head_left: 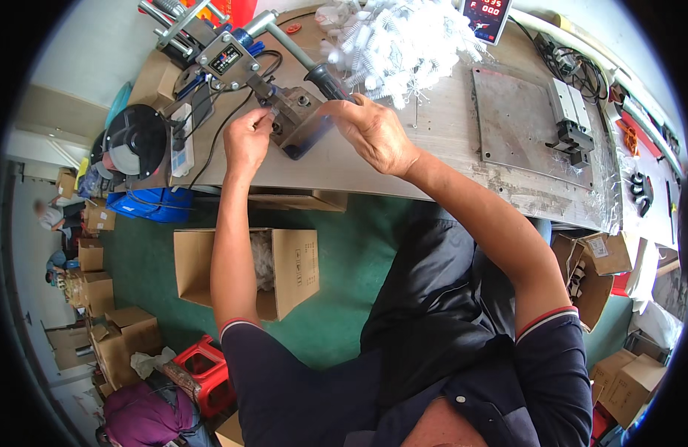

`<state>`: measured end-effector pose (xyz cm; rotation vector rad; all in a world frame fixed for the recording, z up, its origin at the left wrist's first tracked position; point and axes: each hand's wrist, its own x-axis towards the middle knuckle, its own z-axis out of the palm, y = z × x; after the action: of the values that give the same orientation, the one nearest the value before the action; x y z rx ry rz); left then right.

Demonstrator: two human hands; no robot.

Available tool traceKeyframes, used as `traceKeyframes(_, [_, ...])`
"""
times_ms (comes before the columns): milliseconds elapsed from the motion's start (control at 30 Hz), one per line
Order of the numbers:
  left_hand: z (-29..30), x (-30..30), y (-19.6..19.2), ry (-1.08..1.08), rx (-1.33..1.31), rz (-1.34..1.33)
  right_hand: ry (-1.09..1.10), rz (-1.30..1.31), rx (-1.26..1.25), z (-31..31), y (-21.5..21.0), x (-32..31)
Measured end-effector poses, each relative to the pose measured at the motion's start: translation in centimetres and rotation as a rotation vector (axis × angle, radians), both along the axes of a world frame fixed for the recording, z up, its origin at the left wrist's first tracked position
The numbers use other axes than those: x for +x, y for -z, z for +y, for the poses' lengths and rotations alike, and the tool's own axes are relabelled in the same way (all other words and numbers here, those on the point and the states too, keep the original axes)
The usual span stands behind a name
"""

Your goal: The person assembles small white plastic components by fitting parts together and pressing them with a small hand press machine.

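A grey metal hand press [228,63] stands at the left of the bench, its lever slanting down to a black handle grip [329,80]. My right hand [377,135] is closed at the lower end of that grip. At the left side of the press's metal base [298,104], my left hand [247,141] pinches with fingertips together. What it pinches is too small to make out. A dark blue, blurred part [308,140] shows at the base's near end. Behind my right hand lies a large heap of white plastic parts [403,48] with ribbed pieces.
A flat metal plate [511,123] with a clamp-like fixture [571,119] lies at right. A digital display box [485,18] stands at the back. Cables and a black round-faced device [135,141] are at left. Below the bench sits an open cardboard box [295,272], near a red stool [206,365].
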<state>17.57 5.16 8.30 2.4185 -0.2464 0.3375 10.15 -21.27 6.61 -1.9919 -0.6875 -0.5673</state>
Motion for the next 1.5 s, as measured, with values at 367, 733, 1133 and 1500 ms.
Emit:
traceKeyframes(367, [1.6,1.4,2.2,0.099,-0.075,-0.025,0.068,0.036,0.047,0.4,0.8,0.0])
traceKeyframes(733, [3.3,-4.7,3.8,-0.096,-0.024,-0.195,0.020,0.028,0.044,-2.6,-7.6,-3.4])
traceKeyframes(1133, [22.2,-21.1,23.2,-0.644,0.515,-0.034,-0.018,-0.033,-0.083,-3.0,-9.0,-3.4])
traceKeyframes(1500, [0.2,-18.3,13.9,-0.086,0.037,-0.375,0.304,0.123,-0.079,-11.3,-4.6,-6.0])
